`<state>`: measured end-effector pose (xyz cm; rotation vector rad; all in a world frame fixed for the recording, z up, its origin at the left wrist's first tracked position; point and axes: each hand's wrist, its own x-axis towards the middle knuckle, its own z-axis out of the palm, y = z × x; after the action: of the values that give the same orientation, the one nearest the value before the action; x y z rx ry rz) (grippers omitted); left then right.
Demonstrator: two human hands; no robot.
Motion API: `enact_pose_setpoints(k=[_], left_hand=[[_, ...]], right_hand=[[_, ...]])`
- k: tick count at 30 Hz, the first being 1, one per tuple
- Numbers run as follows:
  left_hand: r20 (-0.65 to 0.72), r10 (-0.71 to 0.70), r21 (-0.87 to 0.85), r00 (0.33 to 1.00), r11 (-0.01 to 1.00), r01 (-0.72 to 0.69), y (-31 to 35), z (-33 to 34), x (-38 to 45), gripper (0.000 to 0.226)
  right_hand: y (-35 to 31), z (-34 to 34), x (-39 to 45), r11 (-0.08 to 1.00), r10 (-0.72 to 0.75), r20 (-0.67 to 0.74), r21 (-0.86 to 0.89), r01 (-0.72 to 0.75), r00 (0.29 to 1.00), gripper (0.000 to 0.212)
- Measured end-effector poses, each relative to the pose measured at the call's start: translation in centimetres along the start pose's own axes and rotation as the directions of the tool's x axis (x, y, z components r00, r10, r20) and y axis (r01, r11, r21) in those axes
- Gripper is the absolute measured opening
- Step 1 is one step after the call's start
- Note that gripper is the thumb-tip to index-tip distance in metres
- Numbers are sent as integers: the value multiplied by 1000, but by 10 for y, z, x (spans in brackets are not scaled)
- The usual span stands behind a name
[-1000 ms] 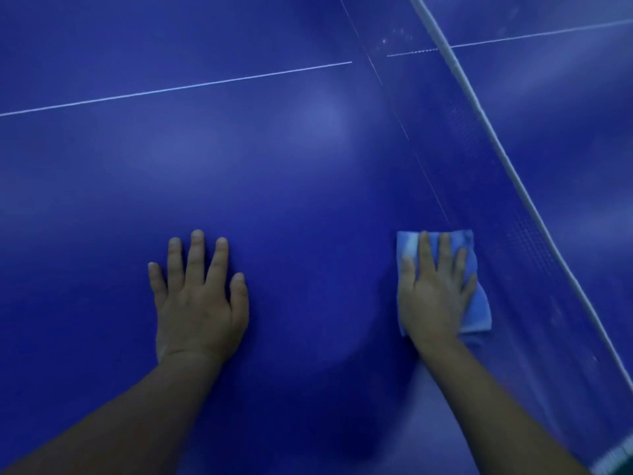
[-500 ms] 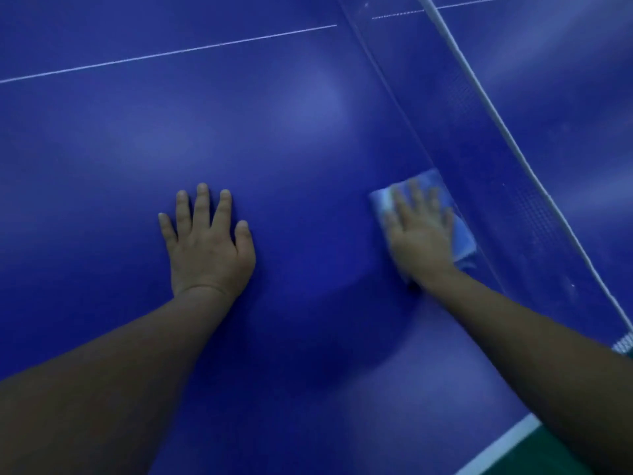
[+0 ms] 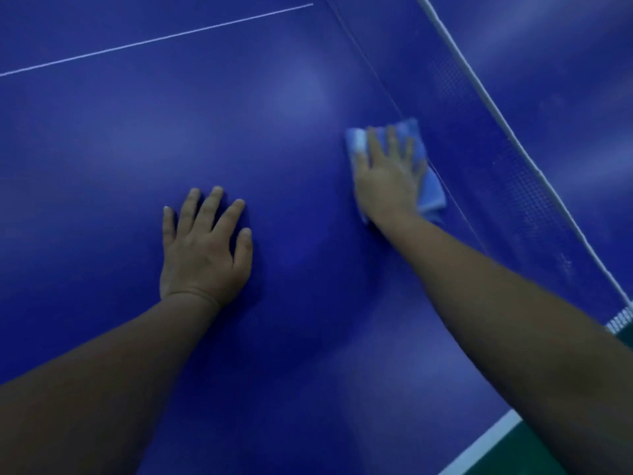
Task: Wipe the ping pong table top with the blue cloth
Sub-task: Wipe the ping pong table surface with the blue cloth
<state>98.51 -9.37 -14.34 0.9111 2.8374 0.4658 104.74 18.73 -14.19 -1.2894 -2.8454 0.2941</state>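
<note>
The blue cloth (image 3: 430, 190) is a light blue, folded pad, noticeably paler than the deep blue ping pong table top (image 3: 171, 132) on which it lies. One far corner, left of the fingers, shows a whitish patch. Its near right part shows layered folded edges beside the wrist. The outline is slightly blurred, so the weave cannot be told.

Position: the cloth lies flat on the table top, on the near side of the net (image 3: 486, 159), with its right edge just beside the foot of the net.

The right hand (image 3: 388, 180) lies palm down on the cloth. Its fingers are straight and slightly spread, pressing the cloth against the surface; they do not curl round it. The hand covers the middle of the cloth, leaving the far edge, the left corner and the near right part visible.

The left hand (image 3: 205, 250) lies flat on the bare table top, well apart from the cloth, to its left and nearer the person. Its fingers are straight and spread, and it holds nothing.

A thin white line (image 3: 154, 41) crosses the table top at the far left. The net carries a white top band (image 3: 513, 135), running diagonally from the top centre to the right edge. A white edge stripe (image 3: 486, 440) marks the table border at the lower right.
</note>
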Motion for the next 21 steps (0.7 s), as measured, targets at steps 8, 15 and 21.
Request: enact_pose_setpoints(k=[8,15,21], left_hand=[[37,0,10,999,1000,0,1,-2,0,53],[49,-13,-47,999,999,15,1,-6,0,49],[68,23,-91,997,996,-17,-4,-8,-1,51]], right_hand=[[49,-4,-118,910,414,11,-25,-414,910,55],[0,20,-170,852,-513,98,-60,519,853,54],[82,8,-207,671,-715,164,-109,733,679,53]])
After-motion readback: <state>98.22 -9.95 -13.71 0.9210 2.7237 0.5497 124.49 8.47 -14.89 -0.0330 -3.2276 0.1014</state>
